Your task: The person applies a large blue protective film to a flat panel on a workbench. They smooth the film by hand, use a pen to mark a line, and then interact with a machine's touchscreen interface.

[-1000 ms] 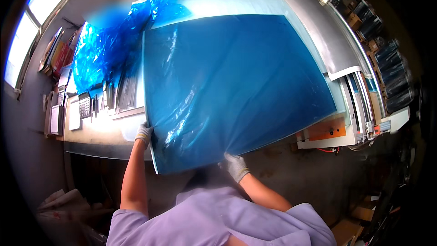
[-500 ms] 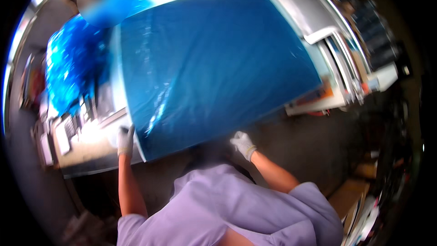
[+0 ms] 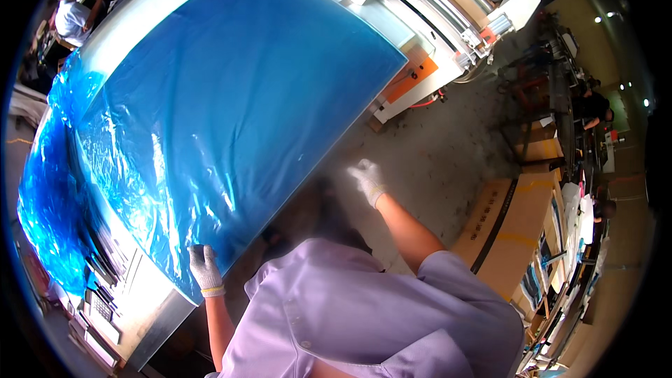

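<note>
A large flat panel covered with wrinkled, shiny blue plastic film [image 3: 238, 91] slants across the view in front of me. My left hand [image 3: 205, 273], in a white knit glove with dark fingertips, rests on the film near the panel's closest corner, its fingers stretched forward. Off the panel's right edge, over the floor, my right hand [image 3: 367, 182] hangs in the air in a similar glove. Its fingers are apart and hold nothing. Loose blue film [image 3: 52, 196] bunches up and drapes past the panel's left edge.
A worktable [image 3: 157, 308] with a calculator [image 3: 101, 308] lies under and left of the panel. Beyond the panel's right side stands a machine with metal rollers [image 3: 448, 17] and an orange part [image 3: 411, 78]. Cardboard boxes [image 3: 500, 227] stand at right. A seated person [image 3: 72, 19] is at far left.
My view has turned to the right, so the panel now slants more to the left. My left hand has come from beside the panel's edge onto the film. The right hand stays empty.
</note>
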Motion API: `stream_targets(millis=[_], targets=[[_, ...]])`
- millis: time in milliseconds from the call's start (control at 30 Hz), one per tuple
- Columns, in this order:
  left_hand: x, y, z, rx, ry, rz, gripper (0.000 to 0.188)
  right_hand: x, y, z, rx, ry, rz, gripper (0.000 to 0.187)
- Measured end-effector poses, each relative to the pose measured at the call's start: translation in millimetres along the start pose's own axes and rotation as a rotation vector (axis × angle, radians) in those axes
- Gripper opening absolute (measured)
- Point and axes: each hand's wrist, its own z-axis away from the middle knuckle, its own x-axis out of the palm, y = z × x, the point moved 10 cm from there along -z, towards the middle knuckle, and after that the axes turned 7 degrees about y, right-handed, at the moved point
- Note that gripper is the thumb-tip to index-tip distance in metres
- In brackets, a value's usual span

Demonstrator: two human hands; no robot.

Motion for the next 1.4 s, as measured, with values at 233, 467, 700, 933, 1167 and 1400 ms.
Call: stream_targets(millis=[233, 467, 700, 933, 1167, 1400], targets=[[76.7, 24.6, 15.7, -0.129, 0.055, -0.174, 0.038, -97.7, -33.2, -151.2, -0.053, 0.148, -0.216, 0.027], [122.0, 95.2, 22.9, 0.065, 0.202, -0.647, 0.017, -185.0, -97.9, -349.7, -0.489, 0.382, 0.053, 0.01], [93.6, 33.6, 47.6, -0.17, 0.094, -1.08, 0.052, -153.2, -124.7, -418.9, -0.534, 0.37, 0.434, 0.016], [94.6, 22.8, 58.1, -0.232, 0.026, -1.029, 0.057, -160.1, -131.5, -410.7, -0.657, 0.38, 0.274, 0.009], [93.4, 22.1, 56.1, -0.244, 0.003, -1.0, 0.052, -159.1, -114.6, -438.5, -0.484, 0.236, 0.372, 0.013], [95.2, 32.5, 61.6, -0.198, 0.027, -1.014, 0.044, -157.4, -118.8, -435.0, -0.451, 0.267, 0.446, 0.01]])
